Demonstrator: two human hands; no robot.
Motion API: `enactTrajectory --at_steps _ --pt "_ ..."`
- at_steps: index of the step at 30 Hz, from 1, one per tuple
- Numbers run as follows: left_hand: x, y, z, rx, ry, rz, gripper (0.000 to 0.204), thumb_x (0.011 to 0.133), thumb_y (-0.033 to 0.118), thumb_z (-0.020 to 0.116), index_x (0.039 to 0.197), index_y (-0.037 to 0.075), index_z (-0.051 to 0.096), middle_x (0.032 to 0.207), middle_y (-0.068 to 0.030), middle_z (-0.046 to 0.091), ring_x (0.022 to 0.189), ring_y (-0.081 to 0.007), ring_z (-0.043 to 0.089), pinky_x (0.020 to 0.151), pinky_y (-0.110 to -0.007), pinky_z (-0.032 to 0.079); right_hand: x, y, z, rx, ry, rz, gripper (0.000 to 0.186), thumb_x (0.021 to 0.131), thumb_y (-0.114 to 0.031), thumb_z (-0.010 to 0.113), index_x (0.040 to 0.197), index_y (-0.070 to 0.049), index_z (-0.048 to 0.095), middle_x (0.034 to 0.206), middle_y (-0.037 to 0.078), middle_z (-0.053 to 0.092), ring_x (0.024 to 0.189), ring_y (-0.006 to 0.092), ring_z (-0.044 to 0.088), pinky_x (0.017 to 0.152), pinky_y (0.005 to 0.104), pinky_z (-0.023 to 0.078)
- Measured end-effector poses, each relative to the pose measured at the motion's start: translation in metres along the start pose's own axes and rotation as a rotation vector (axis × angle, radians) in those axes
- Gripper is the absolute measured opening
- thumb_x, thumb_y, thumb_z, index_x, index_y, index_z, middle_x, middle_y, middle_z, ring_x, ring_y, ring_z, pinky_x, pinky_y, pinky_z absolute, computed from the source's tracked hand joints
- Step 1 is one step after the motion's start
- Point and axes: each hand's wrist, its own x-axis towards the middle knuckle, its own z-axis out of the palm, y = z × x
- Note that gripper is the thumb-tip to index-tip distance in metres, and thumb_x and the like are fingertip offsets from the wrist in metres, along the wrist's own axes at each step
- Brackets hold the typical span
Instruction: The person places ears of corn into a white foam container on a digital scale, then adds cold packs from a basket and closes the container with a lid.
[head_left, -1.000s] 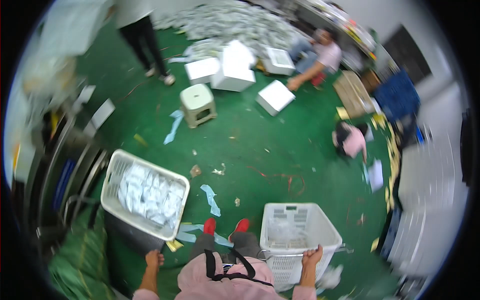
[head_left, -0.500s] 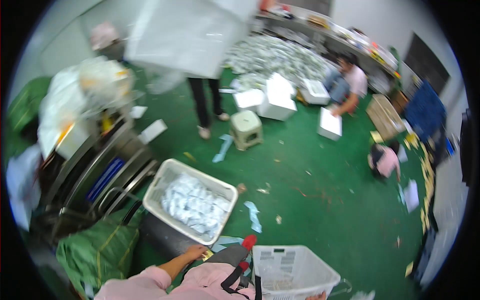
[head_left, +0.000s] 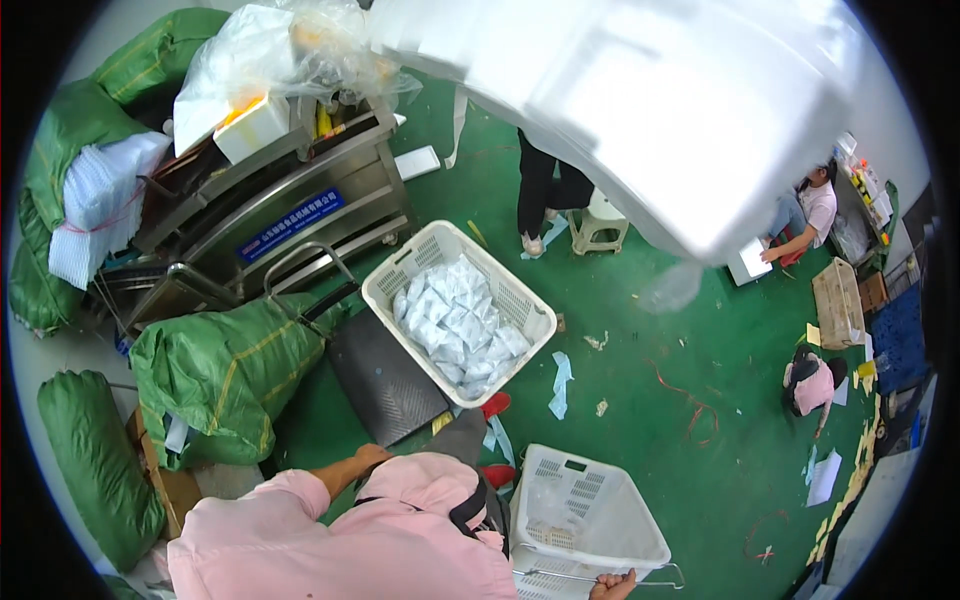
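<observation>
My right hand (head_left: 612,584) is closed round a thin metal hook (head_left: 565,575), whose bent end sticks out to the right. The rod lies across the near part of an upright white crate (head_left: 645,505), which has slotted walls and a little clear plastic in it. My left hand (head_left: 372,455) rests beside my bent leg, its fingers hard to make out. Ahead of it stands a second white crate (head_left: 455,238), filled with many small pale-blue packets (head_left: 455,315). A black ribbed mat (head_left: 385,375) lies beside that crate.
Green woven sacks (head_left: 220,370) and a stainless steel cart (head_left: 330,195) stand at left. A person in black trousers (head_left: 545,185) stands ahead behind a large white bulky load (head_left: 680,120). A stool (head_left: 600,225), a crouching person (head_left: 808,215) and a small pink-shirted person (head_left: 812,385) are farther right.
My view has turned toward the left, so the crates and stool appear shifted to the right. My right hand and the metal hook show more fully. The white load overhead has moved right.
</observation>
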Motion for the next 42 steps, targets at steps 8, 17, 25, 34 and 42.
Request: enactTrajectory --at_steps 8,17,25,34,42 --pt "0.019 0.023 -0.066 0.009 -0.135 -0.074 0.034 0.079 0.039 0.049 0.082 0.011 0.067 0.078 -0.0133 0.066 0.070 -0.0283 0.064 0.063 -0.039 0.049 -0.020 0.043 -0.016 0.060 0.029 -0.070 0.028 0.087 -0.028 0.051 0.071 -0.013 0.033 0.049 -0.005 0.021 0.037 0.0075 0.022 0.034 0.0251 0.025" --pt "0.186 0.041 -0.133 -0.898 0.029 0.111 0.032 0.084 0.033 0.049 0.073 0.005 0.061 0.062 -0.0107 0.060 0.055 -0.0223 0.059 0.046 -0.034 0.045 -0.033 0.044 0.066 0.012 0.230 -0.162 0.022 0.079 -0.025 0.058 0.067 -0.015 0.042 0.055 -0.001 0.034 0.045 0.0114 0.036 0.040 0.0275 0.033" --pt "0.238 0.118 -0.172 -0.816 -0.361 -0.110 0.027 0.080 0.029 0.054 0.089 0.004 0.058 0.077 -0.0141 0.061 0.069 -0.0283 0.059 0.060 -0.037 0.046 -0.067 0.119 0.071 0.325 0.191 -0.116 0.023 0.084 -0.030 0.057 0.073 -0.013 0.046 0.053 -0.004 0.033 0.038 0.0077 0.028 0.034 0.0252 0.022" --pt "0.250 0.126 -0.161 -0.788 -0.425 -0.095 0.038 0.076 0.024 0.058 0.107 0.003 0.055 0.093 -0.0180 0.061 0.084 -0.0352 0.059 0.075 -0.042 0.047 -0.089 0.121 0.062 0.352 0.253 -0.091 0.024 0.085 -0.031 0.058 0.071 -0.012 0.051 0.053 -0.006 0.035 0.038 0.0046 0.026 0.033 0.0218 0.019" --pt "0.244 0.137 -0.134 -0.593 -0.186 0.194 0.033 0.082 0.030 0.046 0.084 0.003 0.065 0.069 -0.0147 0.061 0.060 -0.0241 0.060 0.055 -0.037 0.047 0.004 0.123 0.034 -0.141 0.362 -0.361 0.023 0.083 -0.028 0.053 0.064 -0.016 0.048 0.049 -0.004 0.035 0.038 0.0074 0.031 0.033 0.0245 0.024"
